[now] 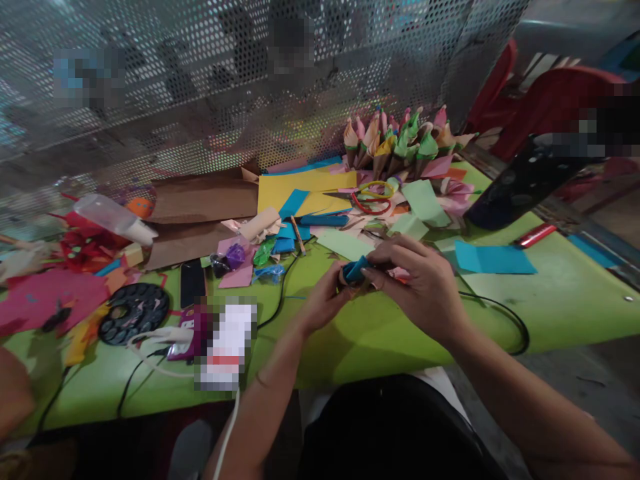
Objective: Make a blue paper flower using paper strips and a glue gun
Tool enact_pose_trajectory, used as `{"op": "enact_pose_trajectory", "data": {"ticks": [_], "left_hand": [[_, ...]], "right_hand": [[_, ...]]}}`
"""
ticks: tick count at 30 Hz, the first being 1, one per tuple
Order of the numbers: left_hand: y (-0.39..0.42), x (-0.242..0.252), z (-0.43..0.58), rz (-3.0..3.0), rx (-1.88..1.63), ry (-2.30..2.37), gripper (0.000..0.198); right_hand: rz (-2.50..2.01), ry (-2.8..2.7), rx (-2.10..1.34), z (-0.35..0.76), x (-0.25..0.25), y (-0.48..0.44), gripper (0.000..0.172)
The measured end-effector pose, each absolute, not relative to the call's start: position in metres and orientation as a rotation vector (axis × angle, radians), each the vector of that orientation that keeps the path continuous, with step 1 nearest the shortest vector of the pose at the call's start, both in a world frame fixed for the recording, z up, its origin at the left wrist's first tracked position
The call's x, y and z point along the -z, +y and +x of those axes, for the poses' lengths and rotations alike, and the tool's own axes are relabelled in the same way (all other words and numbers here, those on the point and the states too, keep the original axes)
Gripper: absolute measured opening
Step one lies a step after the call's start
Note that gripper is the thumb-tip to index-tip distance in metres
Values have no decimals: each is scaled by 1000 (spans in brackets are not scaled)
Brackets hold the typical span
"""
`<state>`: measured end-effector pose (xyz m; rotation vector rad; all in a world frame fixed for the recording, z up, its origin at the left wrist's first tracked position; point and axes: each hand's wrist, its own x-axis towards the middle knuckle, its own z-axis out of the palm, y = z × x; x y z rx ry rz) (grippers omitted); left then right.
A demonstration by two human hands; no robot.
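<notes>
Both hands meet above the green table (380, 327), a little in front of me. My left hand (323, 300) pinches the near end of a small rolled piece of blue paper (356, 270). My right hand (417, 283) curls over the same roll from the right, fingers closed on it, with a scrap of pink paper showing under its palm. Loose sheets of coloured paper (345, 243) lie just beyond the hands.
A row of finished paper cones (400, 140) leans against the perforated metal screen (200, 80). Scissors (373, 197), yellow paper, brown paper (205, 200), a glue bottle (117, 217), a black phone (193, 283), a paint palette (133, 313) and cables crowd the table. A blue sheet (493, 259) lies right.
</notes>
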<state>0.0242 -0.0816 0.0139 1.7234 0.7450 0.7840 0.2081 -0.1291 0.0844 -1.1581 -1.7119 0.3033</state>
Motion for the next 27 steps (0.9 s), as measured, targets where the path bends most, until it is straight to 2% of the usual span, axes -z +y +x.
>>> {"op": "enact_pose_trajectory", "data": {"ticks": [12,27], "left_hand": [[-81,-11,27,1739,-872,781,39],[-82,-7,28,1790,-832,904,21]], "right_hand": [[-1188,-1709,-344,199,-81,-138,9],[-1252,-1963,-262,205,-84,-135,22]]}}
